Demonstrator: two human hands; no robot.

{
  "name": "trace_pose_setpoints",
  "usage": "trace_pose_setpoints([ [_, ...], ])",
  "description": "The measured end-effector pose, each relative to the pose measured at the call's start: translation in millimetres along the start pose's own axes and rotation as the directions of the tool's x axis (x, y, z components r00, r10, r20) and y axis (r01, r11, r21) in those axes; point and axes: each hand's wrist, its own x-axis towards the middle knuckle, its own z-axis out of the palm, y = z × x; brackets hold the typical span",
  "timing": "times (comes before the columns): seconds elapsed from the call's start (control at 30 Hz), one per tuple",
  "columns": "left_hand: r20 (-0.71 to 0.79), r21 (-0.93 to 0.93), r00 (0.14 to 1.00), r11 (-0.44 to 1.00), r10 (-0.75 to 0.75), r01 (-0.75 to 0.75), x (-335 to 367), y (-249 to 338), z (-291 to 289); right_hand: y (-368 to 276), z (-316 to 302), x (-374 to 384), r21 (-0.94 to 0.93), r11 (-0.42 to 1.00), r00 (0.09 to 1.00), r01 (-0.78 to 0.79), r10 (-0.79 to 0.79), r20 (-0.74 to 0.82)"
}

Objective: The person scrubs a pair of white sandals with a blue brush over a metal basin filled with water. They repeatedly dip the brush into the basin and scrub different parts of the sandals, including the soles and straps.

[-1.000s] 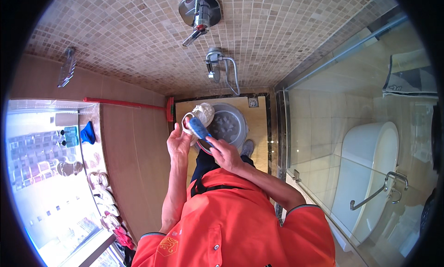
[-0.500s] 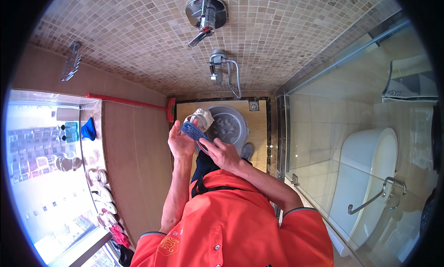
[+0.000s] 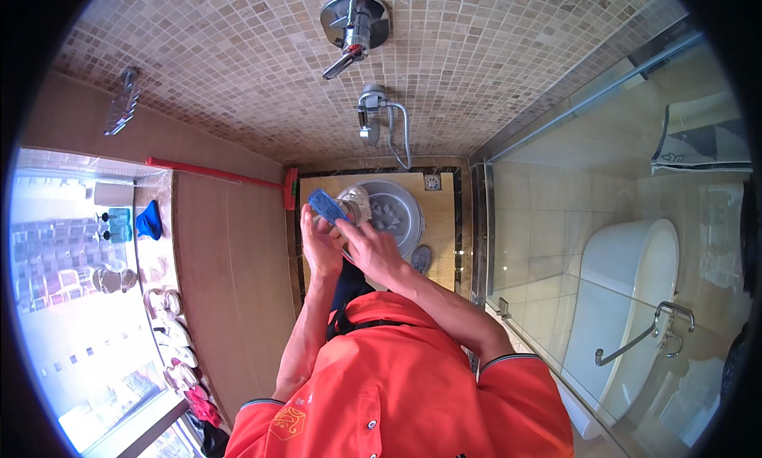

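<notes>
Above a grey basin (image 3: 414,220) my two hands are close together in front of my body. My left hand (image 3: 321,250) is closed around a whitish shoe (image 3: 360,200), which is tilted and partly hidden by the fingers. A blue oblong brush (image 3: 325,205) is in my right hand (image 3: 371,250), with the fingers pressed on its near end. The brush lies against or just over the shoe; the contact is hidden. Pale patterned shapes show on the basin's floor.
A red-handled broom (image 3: 230,174) leans along the left wall. Several shoes (image 3: 171,331) and a blue cloth (image 3: 149,220) line the window ledge. A chrome mixer (image 3: 355,25) and a tap with a hose (image 3: 373,113) are on the tiled wall ahead. Right, a glass partition fronts a white bathtub (image 3: 611,291).
The brush has turned to a steeper angle and shifted slightly up. My right hand has moved left, nearer my left hand, and the shoe has shifted a little right.
</notes>
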Motion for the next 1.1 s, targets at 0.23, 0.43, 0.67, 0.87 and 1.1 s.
trace_pose_setpoints([
  [0.23,-0.048,0.136,0.987,0.98,0.153,-0.145,1,16,-8,22,-25,-74,0.226,0.965,0.986,-0.133,0.107,0.124],
  [0.43,-0.017,0.459,0.944,0.841,0.329,-0.285,-2,4,-8,52,-7,-63,0.515,0.723,0.883,-0.461,0.427,0.192],
  [0.67,0.327,0.542,0.903,0.728,0.278,-0.42,-16,-13,8,41,-33,-28,0.69,0.246,0.709,-0.681,0.459,0.536],
  [0.87,0.512,0.755,0.833,0.354,0.209,-0.552,-24,-7,27,51,-36,-35,0.723,-0.127,0.647,-0.679,0.363,0.671],
  [1.1,0.486,0.781,0.798,0.232,0.357,-0.579,-21,-8,29,67,-20,-37,0.835,-0.283,0.764,-0.471,0.342,0.547],
])
